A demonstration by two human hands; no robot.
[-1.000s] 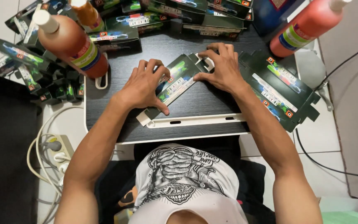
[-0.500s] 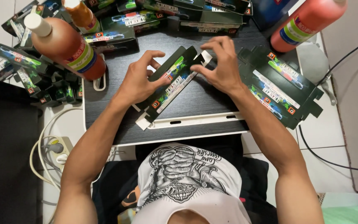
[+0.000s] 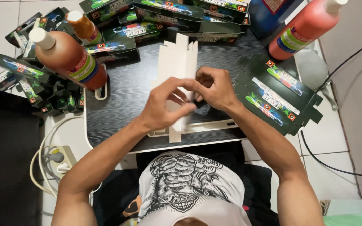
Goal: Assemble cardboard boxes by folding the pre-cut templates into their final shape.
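Both hands, left hand (image 3: 164, 106) and right hand (image 3: 216, 88), are pinching a white-side-up flat carton (image 3: 177, 67) mid-fold over the surface (image 3: 122, 100), with folded boxes (image 3: 168, 8) piling behind and flat blanks (image 3: 273, 96) waiting.

Matt white cardboard carton blank (image 3: 177, 62), dark woodgrain tabletop (image 3: 126, 100), glossy plastic bottle (image 3: 70, 58).

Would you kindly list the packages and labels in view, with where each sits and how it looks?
Carton blank: held by left hand and right hand over the desk, plain pale inside facing up.
Flat cartons: stacked at desk's right edge, dark green with bright panels.
Folded boxes: piled along far edge, same colours.
Left bottle: orange-red, white cap, banded label.
Right bottle: orange-red, green-edged label.
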